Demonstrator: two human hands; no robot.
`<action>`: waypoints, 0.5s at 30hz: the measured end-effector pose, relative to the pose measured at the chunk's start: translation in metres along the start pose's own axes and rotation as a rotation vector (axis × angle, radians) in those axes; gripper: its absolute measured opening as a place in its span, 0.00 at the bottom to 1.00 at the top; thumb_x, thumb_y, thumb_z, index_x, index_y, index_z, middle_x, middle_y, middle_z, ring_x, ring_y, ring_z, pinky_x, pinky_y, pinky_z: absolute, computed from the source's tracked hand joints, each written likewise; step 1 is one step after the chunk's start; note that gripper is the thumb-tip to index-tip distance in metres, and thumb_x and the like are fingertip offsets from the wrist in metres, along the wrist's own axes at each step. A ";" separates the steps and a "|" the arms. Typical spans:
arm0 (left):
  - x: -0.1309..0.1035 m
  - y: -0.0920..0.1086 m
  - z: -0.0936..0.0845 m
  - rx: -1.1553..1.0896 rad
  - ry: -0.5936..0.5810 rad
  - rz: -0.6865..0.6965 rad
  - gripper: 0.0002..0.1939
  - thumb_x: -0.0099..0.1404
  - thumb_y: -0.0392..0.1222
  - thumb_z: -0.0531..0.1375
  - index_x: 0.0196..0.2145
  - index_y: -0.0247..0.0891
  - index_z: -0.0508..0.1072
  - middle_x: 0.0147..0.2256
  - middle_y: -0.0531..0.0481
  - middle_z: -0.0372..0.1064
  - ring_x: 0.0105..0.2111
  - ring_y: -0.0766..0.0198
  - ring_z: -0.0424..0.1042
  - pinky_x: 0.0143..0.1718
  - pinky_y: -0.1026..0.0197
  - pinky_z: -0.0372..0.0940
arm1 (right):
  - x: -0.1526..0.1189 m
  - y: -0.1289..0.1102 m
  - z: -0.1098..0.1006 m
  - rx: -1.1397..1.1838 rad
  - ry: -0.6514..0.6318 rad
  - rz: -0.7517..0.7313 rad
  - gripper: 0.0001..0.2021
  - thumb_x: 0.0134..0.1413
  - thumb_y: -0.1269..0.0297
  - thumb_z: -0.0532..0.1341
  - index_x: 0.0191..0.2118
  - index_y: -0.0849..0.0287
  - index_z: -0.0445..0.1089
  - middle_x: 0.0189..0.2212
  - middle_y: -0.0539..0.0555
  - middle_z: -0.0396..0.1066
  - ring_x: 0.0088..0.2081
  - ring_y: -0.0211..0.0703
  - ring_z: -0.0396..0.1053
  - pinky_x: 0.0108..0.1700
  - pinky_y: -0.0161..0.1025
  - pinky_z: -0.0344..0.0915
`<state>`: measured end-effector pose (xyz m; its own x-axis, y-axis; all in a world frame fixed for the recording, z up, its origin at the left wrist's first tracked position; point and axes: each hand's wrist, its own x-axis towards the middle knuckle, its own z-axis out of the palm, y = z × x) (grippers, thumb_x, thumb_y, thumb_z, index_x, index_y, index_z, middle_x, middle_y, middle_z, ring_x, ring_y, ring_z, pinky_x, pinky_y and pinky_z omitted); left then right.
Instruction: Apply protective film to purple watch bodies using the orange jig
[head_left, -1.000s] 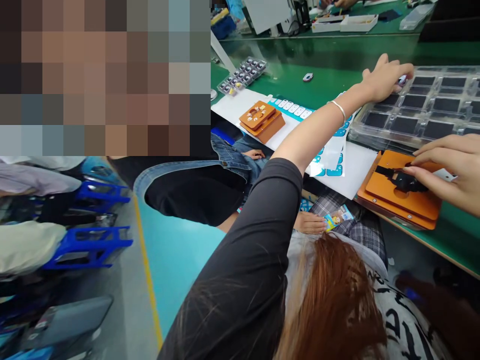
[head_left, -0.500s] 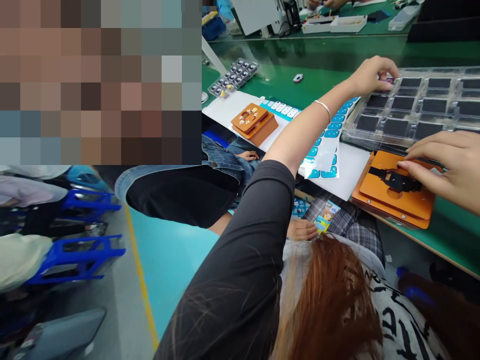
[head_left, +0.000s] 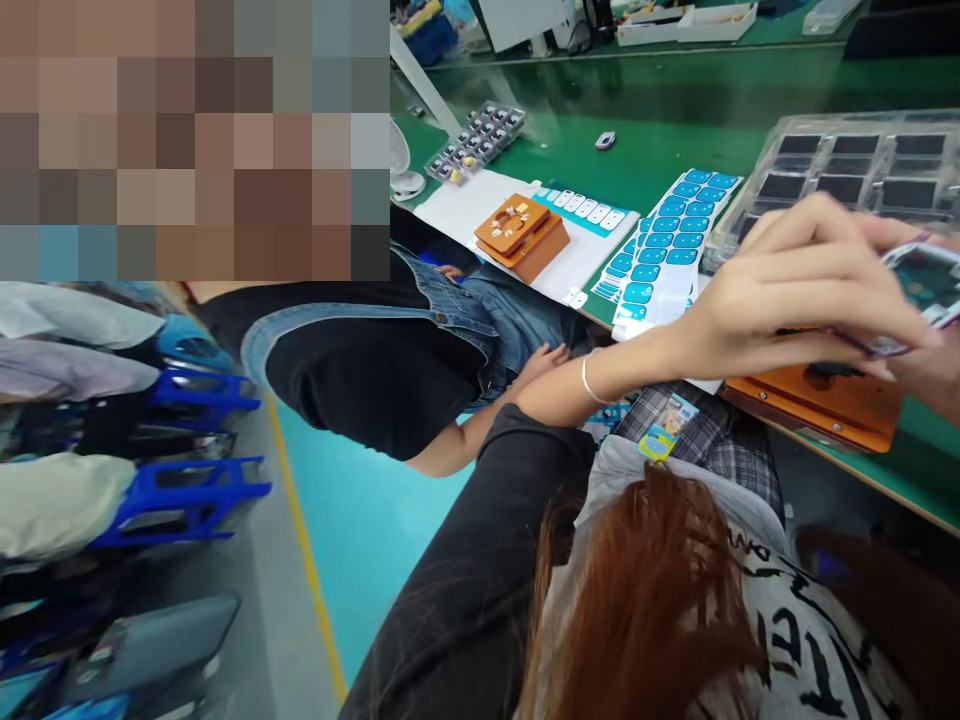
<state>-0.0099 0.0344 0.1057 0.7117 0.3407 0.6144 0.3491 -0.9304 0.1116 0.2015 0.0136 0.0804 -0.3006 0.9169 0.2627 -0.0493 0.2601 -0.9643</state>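
At the right edge, both hands meet around a small rectangular electronic device (head_left: 924,282) with a pale purplish frame and a dark greenish face. My left hand (head_left: 802,285) is closed on its lower left edge, fingers pointing right. My right hand (head_left: 937,365), partly hidden behind the left and cut off by the frame, grips the device too. Below them lies an orange fixture block (head_left: 832,415); a black strap-like piece (head_left: 829,370) on top is mostly covered by my hands. Behind the hands is a clear compartment tray (head_left: 795,125) with dark square pieces.
Blue-and-white sticker sheets (head_left: 675,235) lie left of the tray. Further left are another orange fixture (head_left: 525,235) and a tray of small parts (head_left: 480,140). A small device (head_left: 605,141) rests on the green bench (head_left: 570,110). Co-workers sit close on the left, one forearm (head_left: 480,430) low.
My left hand has moved from the clear tray down and right, bringing the small device above the orange fixture. My right hand has lifted off the black piece and now grips the device too.
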 end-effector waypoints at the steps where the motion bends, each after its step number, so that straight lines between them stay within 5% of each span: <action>1: -0.009 0.005 0.006 -0.031 0.026 -0.032 0.19 0.67 0.55 0.56 0.39 0.40 0.79 0.38 0.60 0.75 0.49 0.70 0.75 0.55 0.59 0.67 | -0.004 -0.003 0.006 0.081 -0.021 0.012 0.13 0.52 0.54 0.71 0.39 0.48 0.69 0.57 0.51 0.70 0.55 0.52 0.71 0.48 0.51 0.74; 4: -0.032 0.016 0.020 -0.113 0.183 -0.057 0.16 0.70 0.52 0.57 0.38 0.40 0.79 0.34 0.57 0.76 0.43 0.68 0.75 0.50 0.59 0.71 | -0.010 -0.009 0.024 0.167 -0.073 0.060 0.13 0.47 0.59 0.74 0.31 0.51 0.68 0.49 0.51 0.76 0.53 0.48 0.72 0.52 0.48 0.73; 10: -0.085 0.034 0.021 -0.216 0.394 -0.138 0.10 0.69 0.44 0.61 0.43 0.37 0.74 0.41 0.49 0.75 0.45 0.66 0.76 0.46 0.61 0.72 | -0.011 -0.015 0.035 0.176 -0.071 0.154 0.15 0.42 0.59 0.76 0.27 0.53 0.68 0.45 0.51 0.77 0.44 0.45 0.76 0.41 0.40 0.77; 15: -0.155 0.046 0.044 -0.188 0.506 -0.462 0.04 0.68 0.33 0.60 0.41 0.36 0.74 0.35 0.50 0.76 0.38 0.68 0.76 0.40 0.64 0.72 | -0.009 -0.015 0.020 0.194 0.006 0.136 0.13 0.46 0.63 0.74 0.31 0.54 0.69 0.49 0.52 0.75 0.43 0.47 0.77 0.39 0.44 0.78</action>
<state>-0.0775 -0.0555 -0.0189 0.1295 0.6438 0.7542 0.4035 -0.7290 0.5530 0.1861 -0.0046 0.0916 -0.3113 0.9414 0.1295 -0.1908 0.0716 -0.9790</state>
